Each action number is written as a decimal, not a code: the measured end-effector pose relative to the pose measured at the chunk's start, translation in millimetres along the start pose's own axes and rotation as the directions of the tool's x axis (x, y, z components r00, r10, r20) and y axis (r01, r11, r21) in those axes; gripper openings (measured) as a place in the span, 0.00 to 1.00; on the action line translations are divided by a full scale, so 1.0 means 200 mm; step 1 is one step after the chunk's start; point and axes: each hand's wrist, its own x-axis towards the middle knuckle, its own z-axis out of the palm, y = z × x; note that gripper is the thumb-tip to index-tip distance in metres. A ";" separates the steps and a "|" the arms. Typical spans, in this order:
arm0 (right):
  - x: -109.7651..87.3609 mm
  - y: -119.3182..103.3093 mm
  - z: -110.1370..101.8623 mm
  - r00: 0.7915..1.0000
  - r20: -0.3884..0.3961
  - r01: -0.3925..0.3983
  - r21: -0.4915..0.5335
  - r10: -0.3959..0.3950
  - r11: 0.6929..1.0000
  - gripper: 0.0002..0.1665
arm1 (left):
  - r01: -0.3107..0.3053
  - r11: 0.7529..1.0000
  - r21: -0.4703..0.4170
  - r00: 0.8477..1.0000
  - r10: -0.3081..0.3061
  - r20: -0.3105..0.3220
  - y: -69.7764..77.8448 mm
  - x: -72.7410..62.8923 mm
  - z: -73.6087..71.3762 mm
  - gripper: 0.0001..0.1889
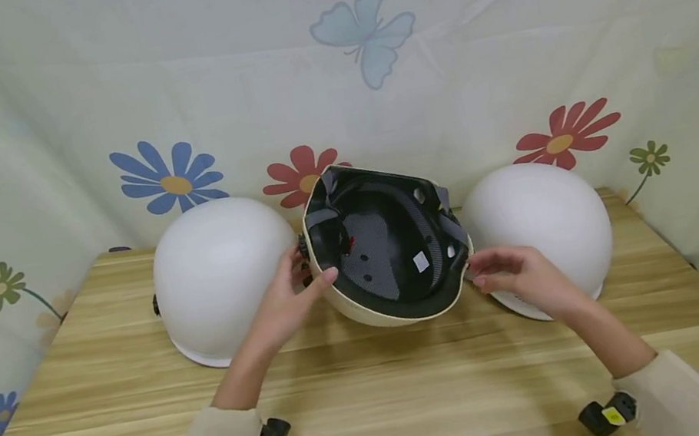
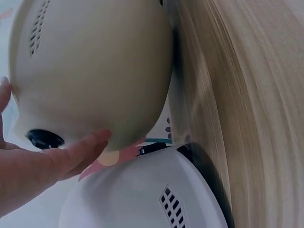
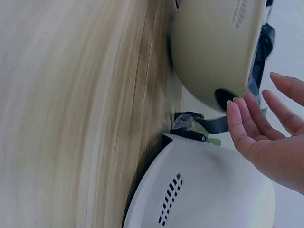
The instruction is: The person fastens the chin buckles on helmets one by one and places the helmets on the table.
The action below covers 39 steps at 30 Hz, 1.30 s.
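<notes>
"Cream helmet [image 1: 376, 311]: where is it, and how does it look?"

"At twelve o'clock from the person, over the wooden table [image 1: 383, 407], tipped so its opening faces them. The shell is smooth and pale; the lining [image 1: 378, 221] is black with dotted mesh."

"Any details inside?"

"A white square label [image 1: 421, 261] at four o'clock of the opening, a small red mark [image 1: 350, 246] at nine, and grey straps [image 1: 453, 229] at three."

"And outside?"

"Slotted vents [image 2: 39, 28], plus a round black knob on each side, left [image 2: 45, 138] and right [image 3: 224, 97]."

"The hands?"

"The left hand [image 1: 282, 301] grips the rim at nine o'clock, thumb over the edge, fingers behind. The right hand [image 1: 528, 276] is at four, fingers loose and apart from the thumb, tips at the knob; I can't tell whether they touch."

"Neighbours?"

"Two white helmets, dome up: one at nine o'clock [image 1: 218, 268], another at three [image 1: 545, 214]."
</notes>
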 end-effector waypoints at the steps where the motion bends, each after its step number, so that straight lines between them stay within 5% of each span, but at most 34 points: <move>1: 0.00 0.00 -0.01 1.000 -0.003 -0.007 0.004 0.007 1.000 0.20 | 0.008 1.000 -0.002 1.000 -0.008 -0.011 0.00 0.00 0.00 0.44; 9: 0.04 -0.01 -0.03 0.999 -0.038 -0.016 0.017 0.017 1.000 0.24 | -0.040 0.999 -0.016 0.998 0.039 -0.051 -0.03 0.00 -0.03 0.44; 15: 0.07 -0.04 -0.04 0.996 -0.072 -0.053 0.032 0.055 0.998 0.30 | -0.136 0.988 -0.072 0.991 0.135 -0.013 -0.05 -0.01 -0.02 0.50; 21: 0.09 -0.05 -0.04 0.992 -0.114 -0.057 0.036 0.061 0.998 0.30 | -0.153 0.982 -0.114 0.988 0.153 -0.002 -0.06 -0.01 0.01 0.50; 30: 0.09 -0.03 -0.04 0.988 -0.150 -0.022 0.013 0.024 1.000 0.25 | -0.159 0.986 -0.047 0.987 0.158 -0.041 -0.04 0.00 0.02 0.37; 39: 0.06 -0.03 -0.05 0.993 -0.116 -0.015 0.017 0.017 1.000 0.26 | -0.191 0.982 0.000 0.981 0.191 -0.030 -0.04 -0.01 0.01 0.36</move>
